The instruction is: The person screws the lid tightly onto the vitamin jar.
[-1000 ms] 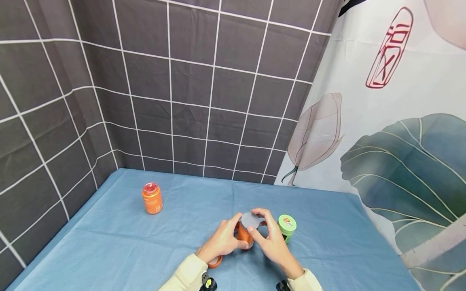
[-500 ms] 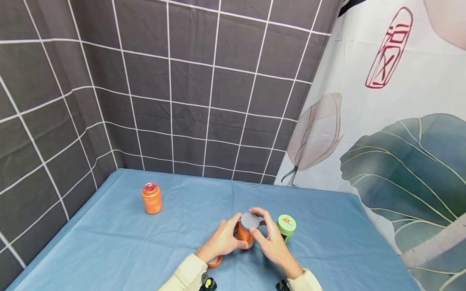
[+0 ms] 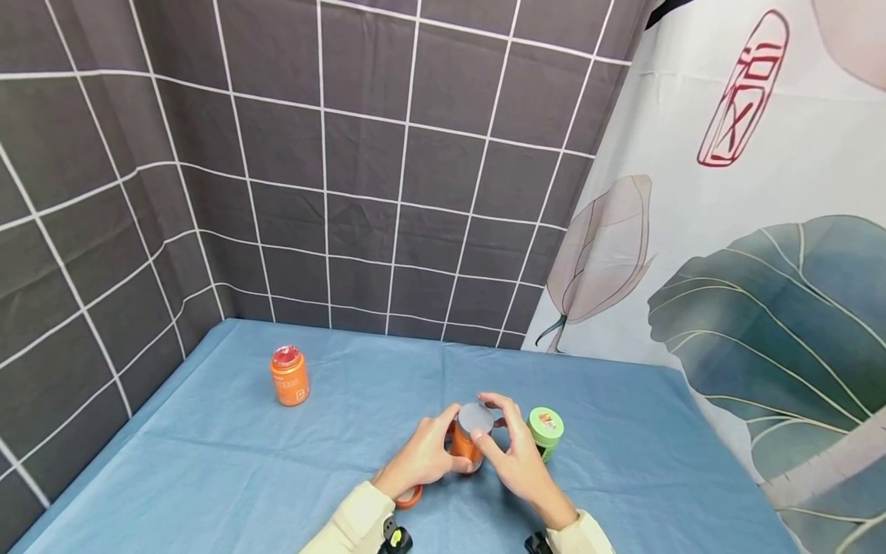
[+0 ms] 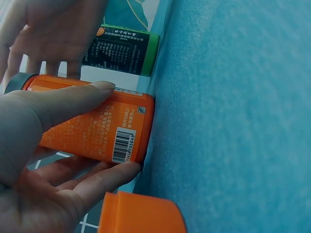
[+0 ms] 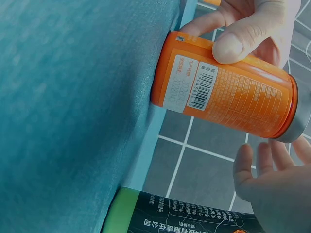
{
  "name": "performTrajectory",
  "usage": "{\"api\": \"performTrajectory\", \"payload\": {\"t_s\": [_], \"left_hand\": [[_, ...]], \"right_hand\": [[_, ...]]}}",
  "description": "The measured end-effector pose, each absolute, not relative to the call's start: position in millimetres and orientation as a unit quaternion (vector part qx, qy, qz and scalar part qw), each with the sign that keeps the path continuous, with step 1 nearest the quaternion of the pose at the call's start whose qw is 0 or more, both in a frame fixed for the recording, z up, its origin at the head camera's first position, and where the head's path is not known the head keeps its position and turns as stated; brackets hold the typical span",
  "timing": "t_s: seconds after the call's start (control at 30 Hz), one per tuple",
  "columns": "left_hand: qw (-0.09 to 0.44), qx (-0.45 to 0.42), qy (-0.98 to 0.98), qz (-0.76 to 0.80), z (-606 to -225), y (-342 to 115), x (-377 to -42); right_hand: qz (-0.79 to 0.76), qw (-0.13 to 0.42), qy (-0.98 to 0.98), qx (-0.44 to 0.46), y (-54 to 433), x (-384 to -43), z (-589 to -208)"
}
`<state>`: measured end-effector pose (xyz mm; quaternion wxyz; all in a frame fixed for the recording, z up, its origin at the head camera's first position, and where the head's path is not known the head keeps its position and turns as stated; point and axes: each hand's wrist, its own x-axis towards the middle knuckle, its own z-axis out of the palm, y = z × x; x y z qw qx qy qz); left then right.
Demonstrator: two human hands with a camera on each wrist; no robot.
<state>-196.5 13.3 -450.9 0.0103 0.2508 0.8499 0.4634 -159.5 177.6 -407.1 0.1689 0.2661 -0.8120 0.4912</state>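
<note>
An orange bottle (image 3: 465,446) with a printed label and a grey lid (image 3: 476,418) stands upright on the blue cloth. My left hand (image 3: 424,455) grips its body, thumb on the near side and fingers wrapped behind, as the left wrist view (image 4: 97,126) shows. At the top, my right hand (image 3: 515,454) holds the grey lid, thumb at the near rim and index finger round the far rim. In the right wrist view the right fingers (image 5: 277,158) reach the lid's edge, while the left thumb (image 5: 228,47) presses the label side.
A green-lidded jar (image 3: 545,428) with a dark label stands just right of my right hand. Below my left wrist lies an orange lid (image 3: 410,498), partly hidden. An uncapped orange bottle (image 3: 289,378) stands farther back on the left of the blue cloth (image 3: 360,385).
My right index finger and thumb shift slightly around the lid's rim. The bottle and my left hand keep their place.
</note>
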Motion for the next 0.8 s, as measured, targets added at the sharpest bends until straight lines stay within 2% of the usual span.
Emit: {"api": "performTrajectory", "payload": {"t_s": [0.23, 0.8], "left_hand": [[0.013, 0.255, 0.845, 0.47, -452.2, 12.7, -195.5], [-0.005, 0.256, 0.853, 0.455, -450.9, 12.7, -195.1]], "right_hand": [[0.484, 0.148, -0.812, 0.29, 180.3, -159.1, -407.4], [0.501, 0.16, -0.812, 0.255, 177.2, -159.2, -408.5]]}}
